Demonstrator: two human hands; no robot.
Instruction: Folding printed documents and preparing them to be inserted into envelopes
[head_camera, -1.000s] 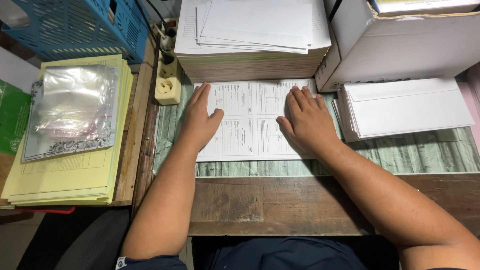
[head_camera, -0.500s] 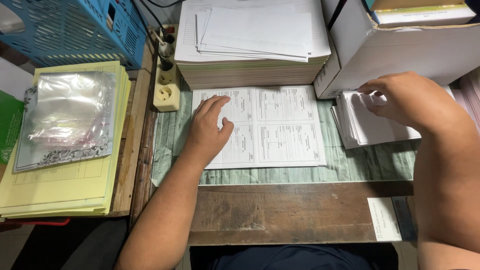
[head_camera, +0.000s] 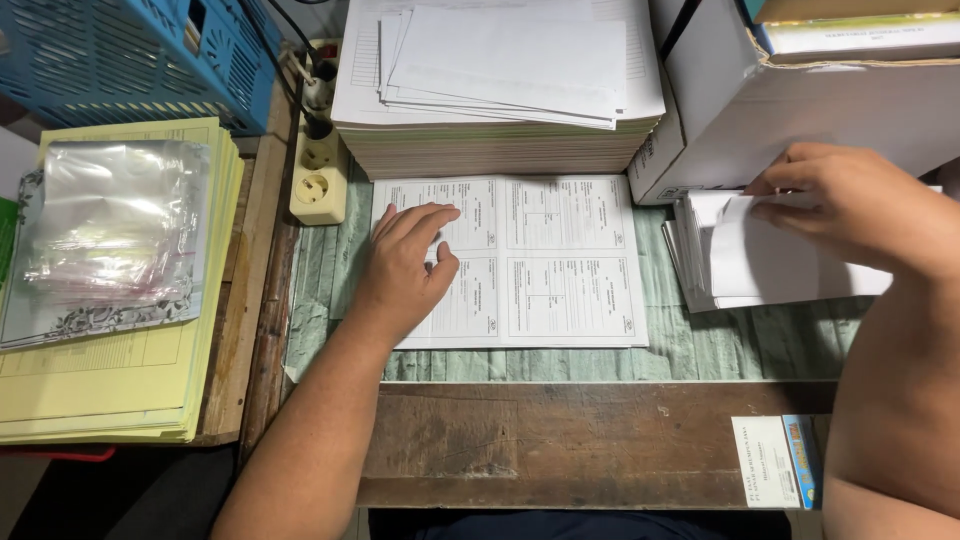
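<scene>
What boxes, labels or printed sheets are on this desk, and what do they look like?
Printed form sheet: flat under the left hand, white, four panels.
Cardboard box: top right, white.
Envelope stack: white, right hand on it.
Small label: desk front edge, white rectangle beside a blue strip.

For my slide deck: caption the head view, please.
Left hand flat on printed form sheet; right hand lifts white envelopes.
</scene>
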